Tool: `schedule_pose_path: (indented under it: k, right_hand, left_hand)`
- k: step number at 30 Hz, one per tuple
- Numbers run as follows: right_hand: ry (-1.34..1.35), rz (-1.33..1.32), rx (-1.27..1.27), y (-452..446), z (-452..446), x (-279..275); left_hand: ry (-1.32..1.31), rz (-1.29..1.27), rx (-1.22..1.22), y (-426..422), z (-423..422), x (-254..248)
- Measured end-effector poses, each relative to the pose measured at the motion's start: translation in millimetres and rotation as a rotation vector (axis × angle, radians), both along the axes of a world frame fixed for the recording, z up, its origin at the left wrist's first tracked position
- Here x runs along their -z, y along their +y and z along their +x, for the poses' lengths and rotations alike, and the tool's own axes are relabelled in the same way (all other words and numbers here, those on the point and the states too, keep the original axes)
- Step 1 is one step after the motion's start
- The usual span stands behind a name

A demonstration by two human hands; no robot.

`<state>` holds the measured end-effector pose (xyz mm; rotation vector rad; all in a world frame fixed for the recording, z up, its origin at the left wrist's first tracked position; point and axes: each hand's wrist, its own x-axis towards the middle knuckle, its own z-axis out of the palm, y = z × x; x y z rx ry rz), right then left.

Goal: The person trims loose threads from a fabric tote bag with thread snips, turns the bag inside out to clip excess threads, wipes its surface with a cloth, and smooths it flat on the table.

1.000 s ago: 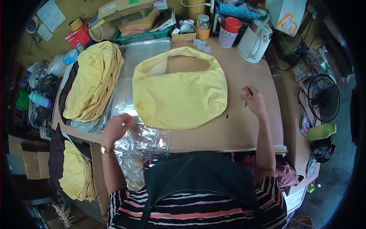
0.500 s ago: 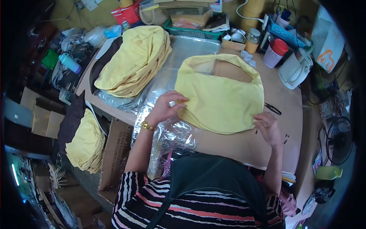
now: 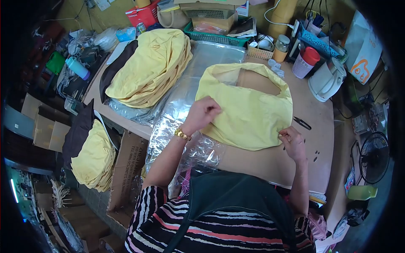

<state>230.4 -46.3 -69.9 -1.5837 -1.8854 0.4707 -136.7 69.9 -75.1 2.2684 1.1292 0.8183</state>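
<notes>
A yellow cloth shoulder bag (image 3: 249,120) lies flat on the table, its wide strap looped toward the far side. At the bag's lower right corner, my right hand (image 3: 294,142) is closed, with thumb and fingertips pinching the cloth edge. My left hand (image 3: 204,113) is over the bag's left part, its fingers curled together. Whether cloth or something small is in those fingers cannot be seen. Black thread snips (image 3: 302,123) lie just right of the bag. Beneath its left side are clear plastic bags (image 3: 175,110).
A pile of yellow bags (image 3: 147,69) stands on the table's left, and another yellow stack (image 3: 93,162) sits lower, beside a cardboard box (image 3: 126,177). Along the back are a green basket (image 3: 219,39), a red-lidded cup (image 3: 305,62) and a white kettle (image 3: 328,80).
My left hand has moved right and slightly up from the bag's left edge onto its surface, fingers curling more. The right hand stays at the lower right corner.
</notes>
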Motion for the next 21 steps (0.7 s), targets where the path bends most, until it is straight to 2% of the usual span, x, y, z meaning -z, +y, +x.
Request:
schedule_pose_path:
  k: [2, 4, 5, 7, 8, 9, 10, 12, 13, 14, 16, 17, 20, 21]
  right_hand:
    - [0.040, -0.020, 0.026, 1, 2, 9]
    - [0.052, -0.025, 0.052, 0, 5, 17]
    - [0.066, -0.030, 0.070, -1, 6, 20]
    - [0.110, -0.059, 0.085, -1, 6, 22]
    - [0.154, -0.093, 0.100, -2, 6, 23]
    - [0.155, -0.087, 0.098, -2, 5, 23]
    - [0.208, -0.085, 0.087, -3, 4, 23]
    - [0.252, -0.083, 0.090, -3, 2, 21]
    - [0.142, -0.041, 0.072, -2, 1, 22]
    - [0.029, -0.003, 0.059, -3, 2, 22]
    - [0.063, -0.011, 0.088, -4, 1, 26]
    - [0.112, -0.016, 0.082, -5, 1, 27]
    - [0.160, 0.114, 0.134, -11, 3, 28]
    - [0.157, 0.118, 0.146, -13, 1, 24]
  left_hand:
    - [-0.653, -0.230, -0.211, 10, -6, 20]
    - [-1.177, -0.291, -0.341, 24, -40, 25]
    - [-1.501, -0.370, -0.102, 25, -71, 26]
    - [-1.808, -0.440, 0.162, 15, -85, 4]
    - [-1.822, -0.371, -0.149, -1, -70, -36]
    - [-1.812, -0.294, -0.454, -10, -62, -60]
    - [-1.811, -0.292, -0.451, -9, -65, -46]
    - [-0.722, 0.027, -0.316, -4, -68, -5]
    - [-0.572, -0.263, -0.286, -11, -60, -7]
    - [-0.580, -0.276, -0.256, -14, -43, -7]
    - [-0.413, -0.252, -0.155, -16, -7, -5]
    - [-0.244, -0.075, -0.146, -15, 1, -5]
    - [-0.176, -0.149, -0.097, -10, 3, -2]
    - [-0.195, -0.077, -0.075, -13, 6, -5]
